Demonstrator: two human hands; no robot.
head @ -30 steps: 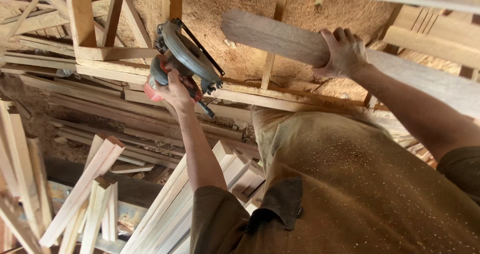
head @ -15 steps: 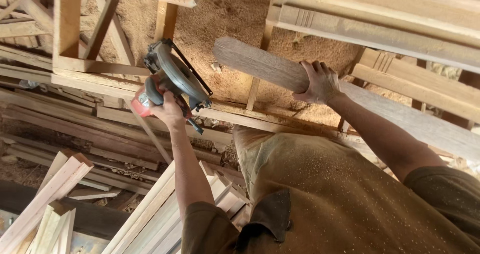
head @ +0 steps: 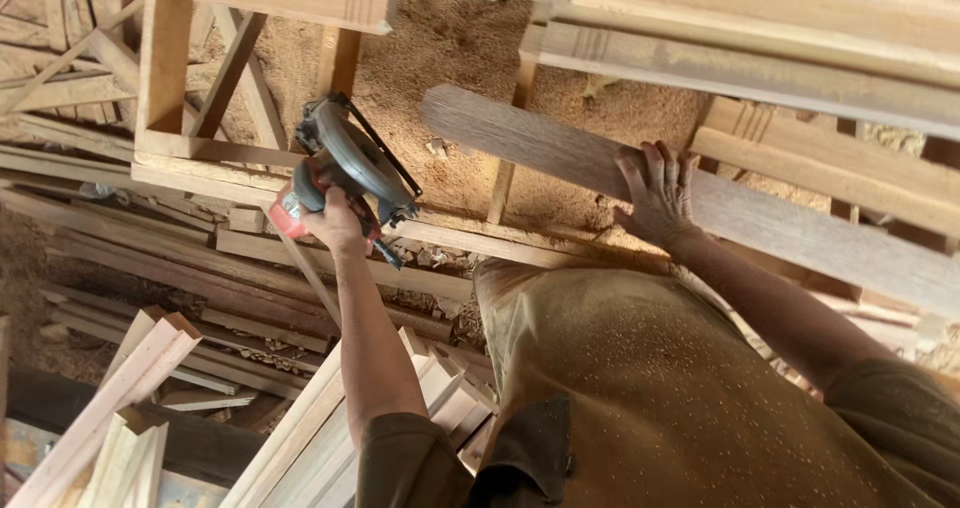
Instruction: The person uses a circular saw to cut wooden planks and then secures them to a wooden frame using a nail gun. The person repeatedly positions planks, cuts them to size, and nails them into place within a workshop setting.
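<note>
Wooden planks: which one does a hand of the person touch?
The grey, weathered plank lying diagonally over the sawdust: the right hand rests flat on it. The other boards are paler and untouched; the left hand holds a circular saw.

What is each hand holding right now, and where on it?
The left hand grips a circular saw by its handle. The right hand lies on a wooden plank, partway along it.

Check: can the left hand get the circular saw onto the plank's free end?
Probably yes. The left hand holds the circular saw beside the plank's free end, nothing between them; the right hand rests farther along, clear of that path.
</note>
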